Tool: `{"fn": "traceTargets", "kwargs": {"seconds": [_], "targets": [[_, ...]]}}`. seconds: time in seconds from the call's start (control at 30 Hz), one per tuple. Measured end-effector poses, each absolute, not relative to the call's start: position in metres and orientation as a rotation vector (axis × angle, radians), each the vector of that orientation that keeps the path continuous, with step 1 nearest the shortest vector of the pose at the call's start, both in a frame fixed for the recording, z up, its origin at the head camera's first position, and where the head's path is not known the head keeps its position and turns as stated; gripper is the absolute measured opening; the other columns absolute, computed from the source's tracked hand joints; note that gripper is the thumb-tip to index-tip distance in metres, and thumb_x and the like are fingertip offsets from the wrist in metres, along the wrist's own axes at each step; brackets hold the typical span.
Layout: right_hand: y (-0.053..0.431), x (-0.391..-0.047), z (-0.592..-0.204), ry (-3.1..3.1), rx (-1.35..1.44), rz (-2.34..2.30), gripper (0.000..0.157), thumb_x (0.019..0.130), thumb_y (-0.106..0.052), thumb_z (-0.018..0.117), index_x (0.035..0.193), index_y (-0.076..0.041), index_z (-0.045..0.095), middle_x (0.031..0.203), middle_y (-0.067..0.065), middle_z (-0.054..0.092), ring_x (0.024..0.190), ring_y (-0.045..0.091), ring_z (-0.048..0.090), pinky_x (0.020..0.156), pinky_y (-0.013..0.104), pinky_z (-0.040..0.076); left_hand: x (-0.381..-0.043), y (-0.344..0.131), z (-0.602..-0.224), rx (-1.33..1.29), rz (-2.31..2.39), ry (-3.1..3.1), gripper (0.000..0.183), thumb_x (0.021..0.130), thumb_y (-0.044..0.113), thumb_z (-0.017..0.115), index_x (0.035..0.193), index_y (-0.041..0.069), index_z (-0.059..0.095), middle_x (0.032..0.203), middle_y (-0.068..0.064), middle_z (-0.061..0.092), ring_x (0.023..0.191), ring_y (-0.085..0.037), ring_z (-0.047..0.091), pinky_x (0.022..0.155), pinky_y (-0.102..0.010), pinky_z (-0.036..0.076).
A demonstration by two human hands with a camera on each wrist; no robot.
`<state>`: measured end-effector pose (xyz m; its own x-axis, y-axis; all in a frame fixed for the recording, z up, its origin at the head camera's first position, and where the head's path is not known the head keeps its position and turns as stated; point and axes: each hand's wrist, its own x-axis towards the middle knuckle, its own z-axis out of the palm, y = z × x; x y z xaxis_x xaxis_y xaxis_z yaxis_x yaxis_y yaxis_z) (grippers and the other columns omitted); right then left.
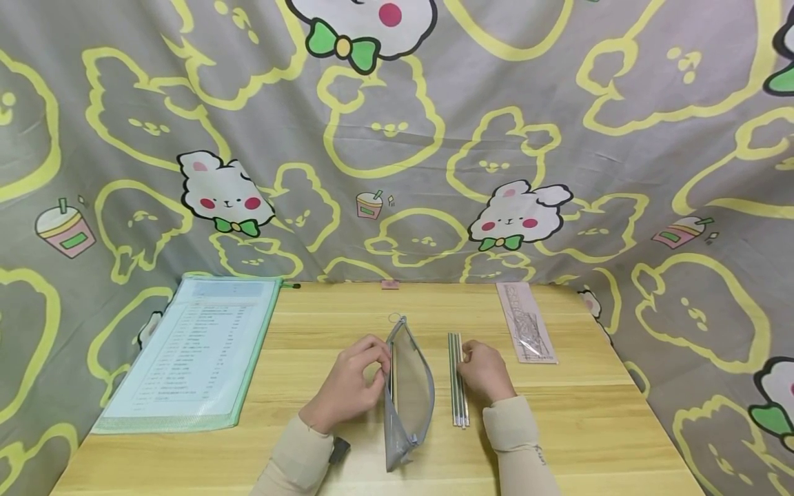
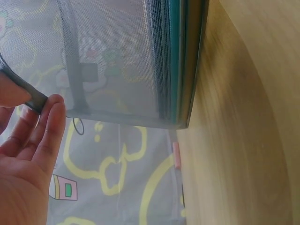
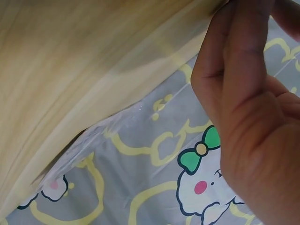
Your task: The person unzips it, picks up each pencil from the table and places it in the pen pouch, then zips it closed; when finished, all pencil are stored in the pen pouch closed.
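A grey mesh zip pouch (image 1: 408,393) stands on its edge in the middle of the table with its mouth spread open. My left hand (image 1: 353,386) pinches the pouch's left rim between thumb and fingers; the left wrist view shows the dark zip edge (image 2: 35,96) between them. Through the mesh, teal and dark strips (image 2: 171,61) show inside, their kind unclear. Just right of the pouch lies a row of several slim, dark-and-silver pencils (image 1: 457,382). My right hand (image 1: 490,372) holds them at their right side, fingers curled; in the right wrist view its fingertips leave the frame.
A green-edged clear zip folder (image 1: 192,351) with a printed sheet lies at the left. A pink packet (image 1: 526,322) with a clear front lies at the back right. At the far table edge sits a small pink piece (image 1: 390,284). Patterned grey cloth (image 1: 397,138) encloses the table.
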<state>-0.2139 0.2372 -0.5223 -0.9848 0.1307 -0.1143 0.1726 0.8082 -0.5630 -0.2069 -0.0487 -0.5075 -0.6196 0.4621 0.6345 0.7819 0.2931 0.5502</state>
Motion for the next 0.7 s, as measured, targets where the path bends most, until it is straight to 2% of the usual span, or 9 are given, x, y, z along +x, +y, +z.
{"fn": "traceTargets", "kwargs": {"seconds": [0.17, 0.3, 0.4, 0.6, 0.7], "targets": [[0.234, -0.212, -0.52, 2.929, 0.263, -0.901, 0.048, 0.083, -0.007, 0.072, 0.129, 0.008, 0.067, 0.103, 0.017, 0.075, 0.086, 0.029, 0.068, 0.087, 0.052, 0.06, -0.207, -0.048, -0.508, -1.122, -1.252, -2.212, 0.025, 0.078, -0.015, 0.064, 0.084, 0.01, 0.062, 0.102, -0.008, 0.068, 0.101, -0.018, 0.07, 0.086, -0.033, 0.063], [0.233, -0.212, -0.519, 2.92, 0.283, -0.899, 0.041, 0.082, -0.006, 0.072, 0.121, 0.008, 0.071, 0.109, 0.023, 0.076, 0.086, 0.032, 0.069, 0.084, 0.052, 0.061, -0.206, -0.049, -0.506, -1.12, -1.253, -2.217, 0.024, 0.079, -0.014, 0.064, 0.084, 0.01, 0.062, 0.102, -0.009, 0.068, 0.101, -0.017, 0.069, 0.087, -0.032, 0.062], [0.234, -0.212, -0.518, 2.91, 0.296, -0.902, 0.038, 0.083, -0.007, 0.072, 0.118, 0.007, 0.072, 0.109, 0.023, 0.076, 0.086, 0.032, 0.069, 0.082, 0.051, 0.062, -0.206, -0.049, -0.506, -1.118, -1.256, -2.219, 0.023, 0.079, -0.013, 0.064, 0.084, 0.009, 0.063, 0.102, -0.009, 0.068, 0.101, -0.017, 0.069, 0.087, -0.032, 0.062], [0.24, -0.21, -0.515, 2.867, 0.356, -0.958, 0.041, 0.085, -0.011, 0.073, 0.122, 0.006, 0.071, 0.115, 0.022, 0.075, 0.093, 0.034, 0.07, 0.089, 0.055, 0.06, -0.206, -0.049, -0.505, -1.12, -1.259, -2.221, 0.022, 0.079, -0.012, 0.064, 0.084, 0.009, 0.063, 0.102, -0.009, 0.068, 0.102, -0.016, 0.068, 0.087, -0.032, 0.062], [0.242, -0.21, -0.509, 2.865, 0.357, -1.01, 0.04, 0.086, -0.013, 0.072, 0.121, 0.006, 0.07, 0.108, 0.019, 0.076, 0.088, 0.031, 0.069, 0.086, 0.053, 0.059, -0.206, -0.049, -0.505, -1.119, -1.26, -2.222, 0.022, 0.08, -0.012, 0.064, 0.084, 0.009, 0.063, 0.102, -0.009, 0.068, 0.102, -0.016, 0.068, 0.087, -0.032, 0.062]]}}
